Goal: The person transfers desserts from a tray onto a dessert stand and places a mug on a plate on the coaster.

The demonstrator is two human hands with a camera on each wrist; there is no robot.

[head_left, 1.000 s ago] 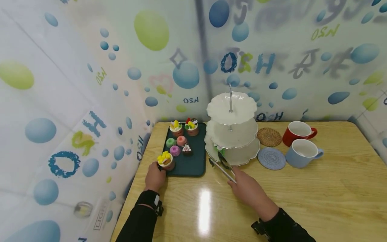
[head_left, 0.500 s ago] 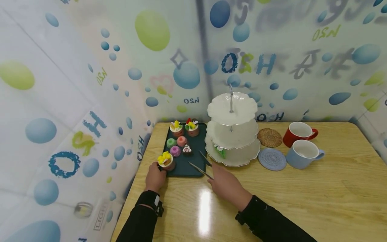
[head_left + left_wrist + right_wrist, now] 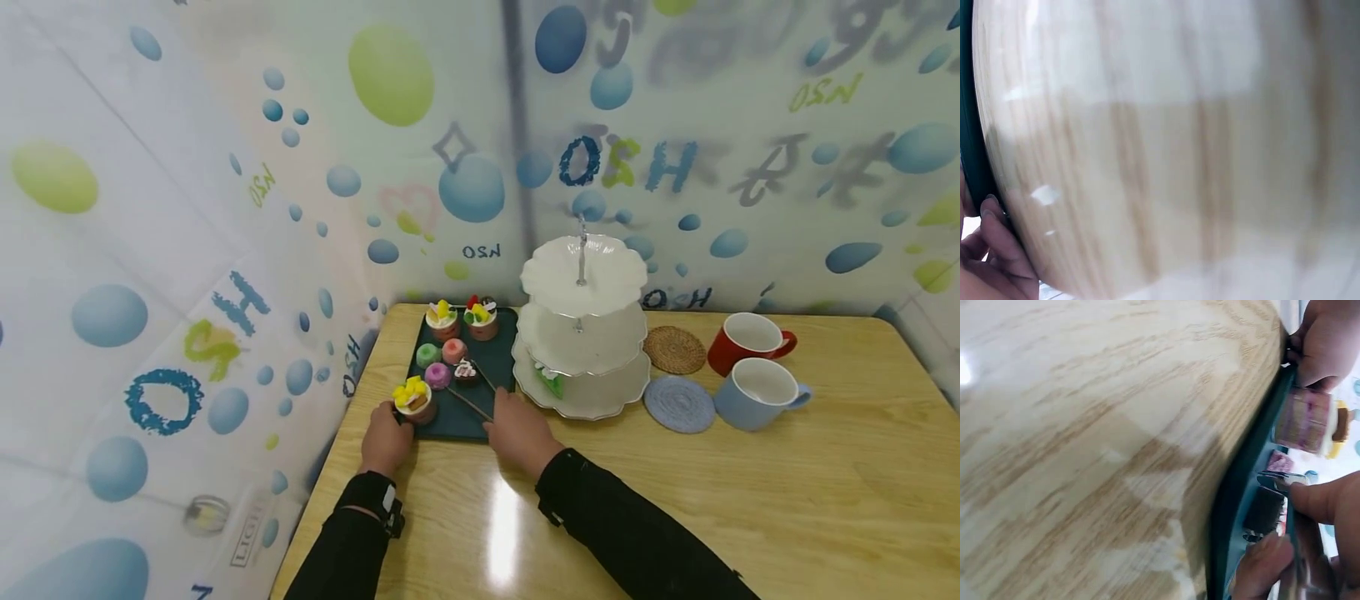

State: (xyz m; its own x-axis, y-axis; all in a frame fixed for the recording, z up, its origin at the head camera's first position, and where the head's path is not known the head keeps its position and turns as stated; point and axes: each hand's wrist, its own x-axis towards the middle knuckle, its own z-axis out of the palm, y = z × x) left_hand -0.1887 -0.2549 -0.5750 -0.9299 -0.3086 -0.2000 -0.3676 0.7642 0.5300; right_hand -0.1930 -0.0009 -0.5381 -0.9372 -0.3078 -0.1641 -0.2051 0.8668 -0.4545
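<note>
At the near left corner of the dark green tray [image 3: 452, 427], my left hand [image 3: 386, 442] grips the edge, fingers and thumb showing beside the rim in the left wrist view. My right hand [image 3: 519, 429] holds metal tongs [image 3: 472, 406] above the tray. Their spread arms reach toward a small chocolate cake [image 3: 467, 374] with a white and brown top; contact cannot be told. Beside it lie purple [image 3: 438, 375], green [image 3: 428, 356] and pink [image 3: 453, 351] round sweets. A cupcake with yellow topping [image 3: 415, 402] stands by my left hand.
Two fruit-topped cupcakes [image 3: 480, 321] stand at the tray's back. Right of the tray rises a white three-tier stand [image 3: 585, 275], a green-and-white item [image 3: 550, 381] on its bottom plate. Farther right are brown [image 3: 675, 349] and blue-grey [image 3: 679, 405] coasters, a red mug [image 3: 731, 350] and a blue mug [image 3: 750, 396].
My right hand has moved left with the tongs, from in front of the stand to over the tray near the chocolate cake. My left hand stays at the tray corner.
</note>
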